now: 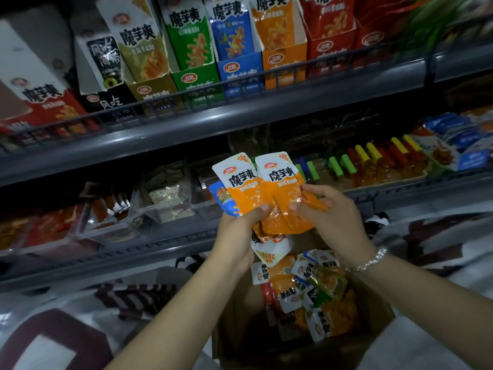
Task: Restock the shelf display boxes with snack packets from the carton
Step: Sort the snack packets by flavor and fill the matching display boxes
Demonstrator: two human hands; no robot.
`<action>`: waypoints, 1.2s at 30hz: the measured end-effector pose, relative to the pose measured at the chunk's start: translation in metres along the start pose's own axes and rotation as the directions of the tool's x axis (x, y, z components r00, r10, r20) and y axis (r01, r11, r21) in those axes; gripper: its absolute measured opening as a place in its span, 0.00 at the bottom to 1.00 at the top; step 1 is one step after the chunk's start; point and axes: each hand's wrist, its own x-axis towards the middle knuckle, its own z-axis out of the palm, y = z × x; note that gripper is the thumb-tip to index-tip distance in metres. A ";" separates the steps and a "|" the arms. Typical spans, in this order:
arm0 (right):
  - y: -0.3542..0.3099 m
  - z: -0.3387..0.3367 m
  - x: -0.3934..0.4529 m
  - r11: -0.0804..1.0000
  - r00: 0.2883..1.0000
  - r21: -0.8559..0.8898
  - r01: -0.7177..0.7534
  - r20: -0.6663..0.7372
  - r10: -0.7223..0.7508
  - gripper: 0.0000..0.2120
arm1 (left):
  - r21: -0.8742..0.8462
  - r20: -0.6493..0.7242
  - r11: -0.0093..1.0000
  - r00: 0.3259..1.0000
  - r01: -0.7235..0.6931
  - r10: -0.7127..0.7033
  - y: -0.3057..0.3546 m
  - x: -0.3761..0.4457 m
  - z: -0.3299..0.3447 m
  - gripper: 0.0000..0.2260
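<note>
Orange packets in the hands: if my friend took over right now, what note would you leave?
Left hand: grips a bunch of orange packets from below, with a blue packet at the bunch's left edge.
Right hand: fingers pinch the bunch's right side.
Carton: open below the hands, with mixed packets inside.
Orange box: on the upper shelf, between the blue and red boxes, already holding some packets.
Done: a bunch is out of the carton.
Left: probably slot the orange packets into the orange box, then keep sorting the carton by colour.
</note>
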 end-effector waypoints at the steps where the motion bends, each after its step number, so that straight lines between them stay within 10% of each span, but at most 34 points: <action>1: 0.000 0.000 0.000 0.999 1.000 -0.044 0.001 0.000 -0.002 0.22 | 0.003 0.006 1.000 1.000 -0.007 0.007 0.000 0.000 0.000 0.10; 6: -0.004 0.002 0.003 0.994 0.999 0.099 -0.046 -0.002 0.046 0.14 | 0.084 0.127 0.996 0.992 -0.026 0.015 0.001 -0.003 0.001 0.09; 14: -0.016 -0.009 0.029 0.811 0.936 0.489 -0.322 0.295 0.194 0.44 | -0.028 0.195 0.992 0.974 0.125 -0.118 0.008 -0.002 0.001 0.07; 23: -0.019 -0.011 0.018 0.942 0.885 0.200 -0.270 0.437 0.161 0.25 | 0.266 0.130 0.964 0.991 -0.020 -0.015 0.006 -0.004 -0.001 0.15; 36: -0.012 -0.004 0.016 0.800 0.858 0.416 -0.432 0.462 0.223 0.22 | 0.344 0.125 0.926 0.970 0.154 -0.208 0.012 -0.003 -0.003 0.12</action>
